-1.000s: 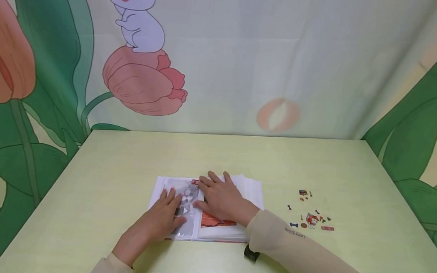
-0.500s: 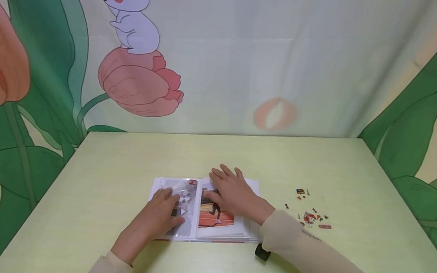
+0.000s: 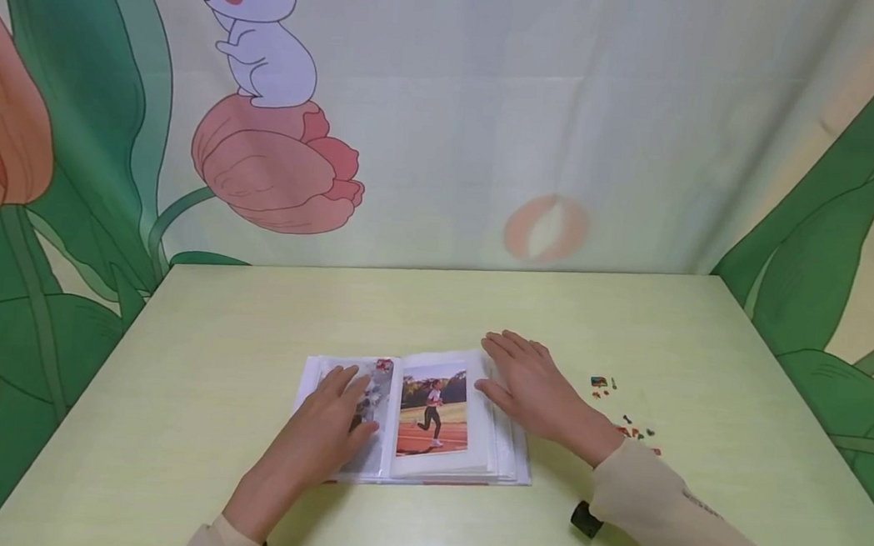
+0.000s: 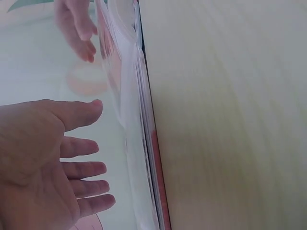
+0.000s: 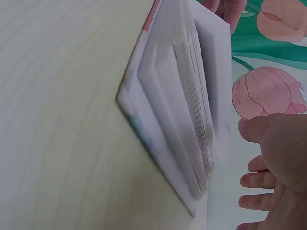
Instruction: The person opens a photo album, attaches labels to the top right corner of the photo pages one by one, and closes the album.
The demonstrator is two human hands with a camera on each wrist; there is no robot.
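Note:
A photo album (image 3: 482,455) lies spread on the table, its right-hand page bearing a photo (image 3: 432,415) of a person running on a track. On the left page, a clear sleeve covers a greyish picture with a small red sticker (image 3: 384,366) at its top. My left hand (image 3: 326,429) is over that left page with fingers extended, hiding part of the picture. My right hand (image 3: 531,391) is at the album's right edge, fingers straight and holding nothing. In the right wrist view, the loose page edges (image 5: 192,100) fan up beside the right hand (image 5: 283,163).
Small loose stickers (image 3: 599,382) lie on the table (image 3: 254,312) right of the album, some of them behind the right forearm. A black device (image 3: 587,520) is strapped at the right wrist. A printed curtain (image 3: 430,139) hangs behind the table's far edge.
My right hand has moved right from the middle of the album to its right edge, uncovering the running photo. The left hand has stayed over the left page.

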